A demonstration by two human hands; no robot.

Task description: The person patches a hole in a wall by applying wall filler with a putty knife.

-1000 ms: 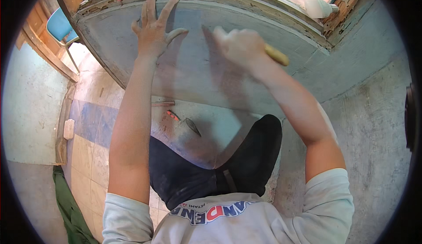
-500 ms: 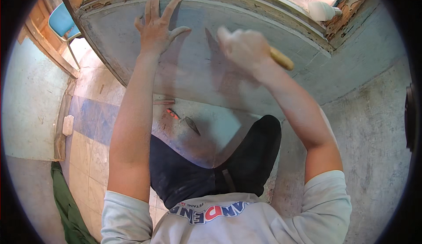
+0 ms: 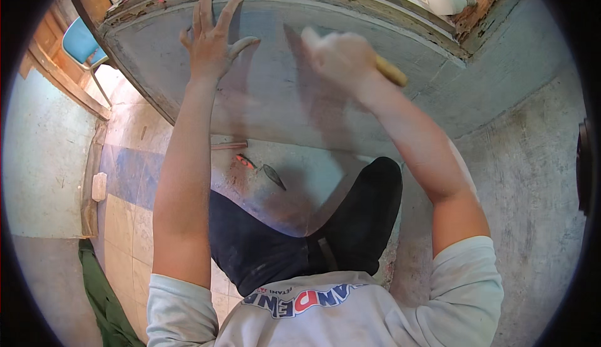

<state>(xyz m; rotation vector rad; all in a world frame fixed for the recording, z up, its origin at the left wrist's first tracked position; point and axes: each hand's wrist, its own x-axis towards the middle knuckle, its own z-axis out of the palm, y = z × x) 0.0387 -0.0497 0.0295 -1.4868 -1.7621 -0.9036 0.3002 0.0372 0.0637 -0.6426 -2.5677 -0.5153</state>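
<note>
Yellow-handled tool (image 3: 392,71) up at the grey wall (image 3: 266,109), the right hand (image 3: 341,58) blurred, fingers wrapped round it; left hand's (image 3: 210,48) fingers splayed against the wall. Mid-stroke, it seems; another pass calls for steady pressure.

My view has tipped since half a second ago, so things sit differently in it: the white bulb (image 3: 446,1) shows higher and further left, while the blue chair (image 3: 80,39) is lower and nearer the left edge. The pale block (image 3: 99,186) and the green cloth (image 3: 103,297) have dropped a little too. My right hand (image 3: 341,58), blurred, appears higher and further left than it did then, and the yellow handle (image 3: 392,71) jutting from it has gone the same way. My left hand (image 3: 208,51) also shows further left, and my right knee (image 3: 383,173) slightly higher
</note>
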